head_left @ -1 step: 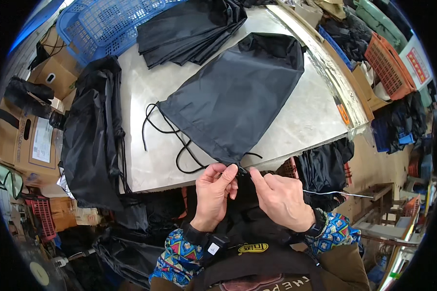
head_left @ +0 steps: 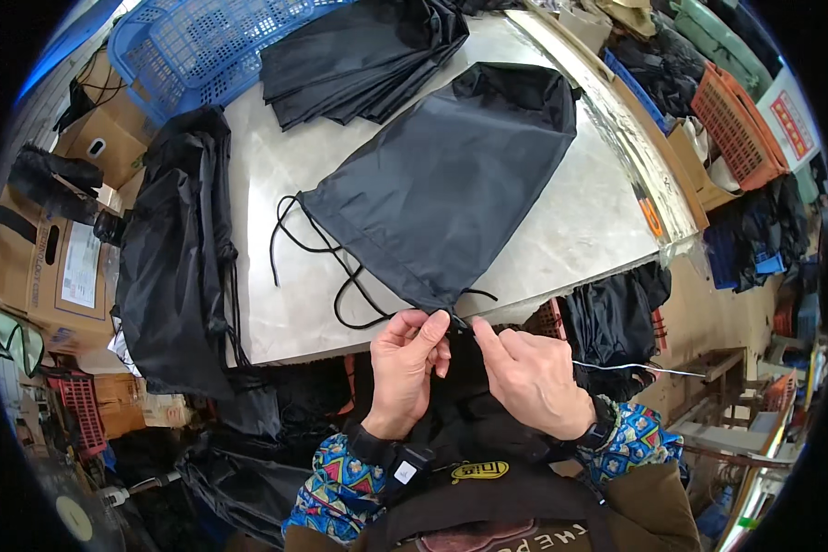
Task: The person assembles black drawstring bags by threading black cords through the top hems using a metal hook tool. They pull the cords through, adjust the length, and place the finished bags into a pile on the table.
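Cardboard box [head_left: 41,294]: far left, contents hidden
Blue basket [head_left: 184,69]: openwork, at the table's [head_left: 589,212] far left edge
Left hand [head_left: 402,373]: thumb and forefinger pinch the bag's near corner
Black drawstring bag [head_left: 442,184]: flat on the table, corner at its front edge
Corner work: apparently handling the cord [head_left: 482,293]; next move seems to need a steady left pinch
Right hand [head_left: 534,377]: forefinger extended, others curled, apparently gripping a thin rod [head_left: 635,365]
Orange basket [head_left: 731,129]: far right, contents unclear

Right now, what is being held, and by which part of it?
The left grip pinches the black drawstring bag by its near corner, between thumb and fingers; what the right grip holds is hidden.
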`<state>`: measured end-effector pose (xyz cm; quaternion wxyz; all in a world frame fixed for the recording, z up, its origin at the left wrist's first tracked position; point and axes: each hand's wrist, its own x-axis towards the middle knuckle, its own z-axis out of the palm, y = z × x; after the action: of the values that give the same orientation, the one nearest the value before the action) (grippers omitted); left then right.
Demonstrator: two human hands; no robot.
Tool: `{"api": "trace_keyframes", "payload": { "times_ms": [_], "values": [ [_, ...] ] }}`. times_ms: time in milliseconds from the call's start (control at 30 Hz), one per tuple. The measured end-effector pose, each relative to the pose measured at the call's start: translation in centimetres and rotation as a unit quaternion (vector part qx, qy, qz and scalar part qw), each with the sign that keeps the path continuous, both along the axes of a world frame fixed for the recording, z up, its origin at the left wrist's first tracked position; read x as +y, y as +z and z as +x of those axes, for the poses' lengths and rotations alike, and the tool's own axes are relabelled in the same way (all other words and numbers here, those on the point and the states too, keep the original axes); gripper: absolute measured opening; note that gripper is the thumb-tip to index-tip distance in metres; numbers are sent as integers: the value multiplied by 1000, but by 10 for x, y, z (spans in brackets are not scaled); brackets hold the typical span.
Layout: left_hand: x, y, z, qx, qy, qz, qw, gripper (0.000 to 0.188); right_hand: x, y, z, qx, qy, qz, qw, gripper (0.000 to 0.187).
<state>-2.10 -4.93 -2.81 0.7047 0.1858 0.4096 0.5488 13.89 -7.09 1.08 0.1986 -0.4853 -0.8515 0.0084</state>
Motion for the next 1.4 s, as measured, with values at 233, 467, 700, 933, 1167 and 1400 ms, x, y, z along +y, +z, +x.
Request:
{"api": "trace_keyframes", "payload": {
  "times_ms": [233,467,700,933,1167,1400],
  "values": [
    [-1,3,14,12,12,13,1000,11,12,-6,-7,76,-11,-12,997,43],
    [21,8,-10,89,17,29,995,20,7,20,74,158,-36,-153,975,21],
    [30,3,-7,12,46,42,998,26,4,16,46,173,0,-162,972,27],
    [52,8,-35,5,101,72,992,30,-7,40,85,153,-47,-203,966,19],
    [29,9,13,123,-58,65,989,37,5,18,41,173,-28,-183,967,16],
    [55,1,-9,154,39,84,984,44,-10,19,70,163,-49,-215,962,13]
  ]
}}
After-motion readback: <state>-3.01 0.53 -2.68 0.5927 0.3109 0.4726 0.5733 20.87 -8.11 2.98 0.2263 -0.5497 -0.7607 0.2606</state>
